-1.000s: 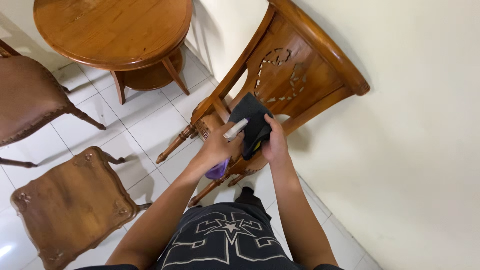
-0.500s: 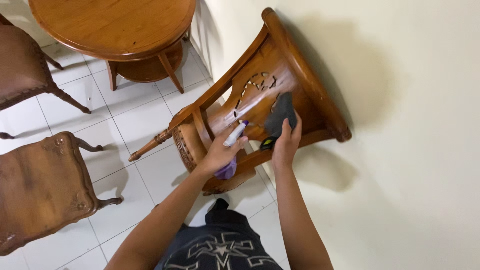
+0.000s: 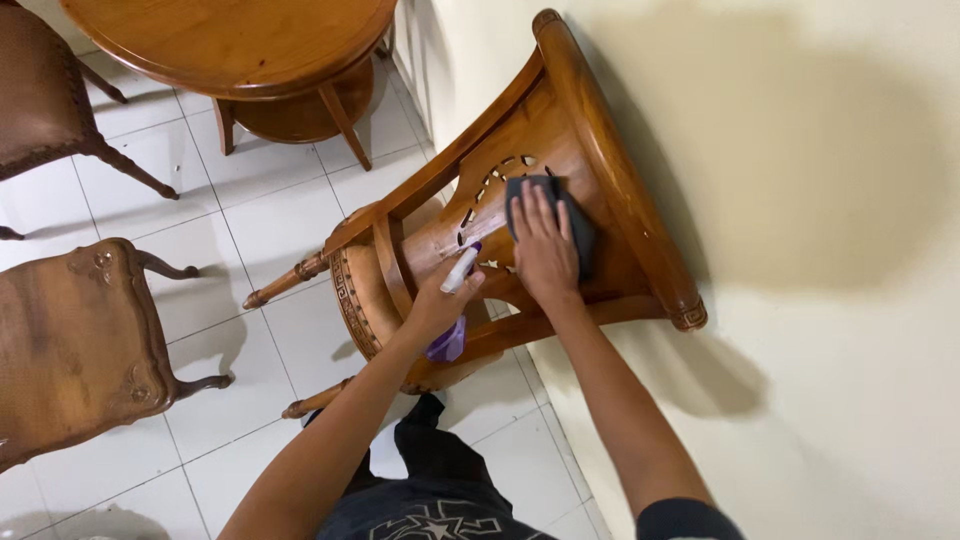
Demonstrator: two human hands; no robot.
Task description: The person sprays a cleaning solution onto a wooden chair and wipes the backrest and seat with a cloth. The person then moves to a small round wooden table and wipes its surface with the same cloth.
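Item: carved wooden chair [image 3: 560, 150], standing against a cream wall [image 3: 800, 200] on a white tiled floor [image 3: 250, 230], its curved top rail touching or just beside the wall. Right hand [image 3: 542, 250]: laid flat, fingers spread, pressing a dark grey cloth [image 3: 580, 225] onto the pierced, carved backrest panel; the cloth lies under and just beyond the fingertips, on the wall side of the hand. Left hand [image 3: 440, 300]: closed around a purple spray bottle [image 3: 450, 335] with a white nozzle, held just left of the right hand, nozzle pointing up along the backrest toward the carved openings. Key relation: the backrest's long axis runs diagonally from the seat near the body up to the top rail at the wall; the right hand is the nearer to the panel, being upon it, with the left beside and slightly lower. Surroundings: round wooden desk [image 3: 240, 40] at top; a second wooden chair [image 3: 70, 340] at left, well apart; another seat [image 3: 40, 100] at upper left.
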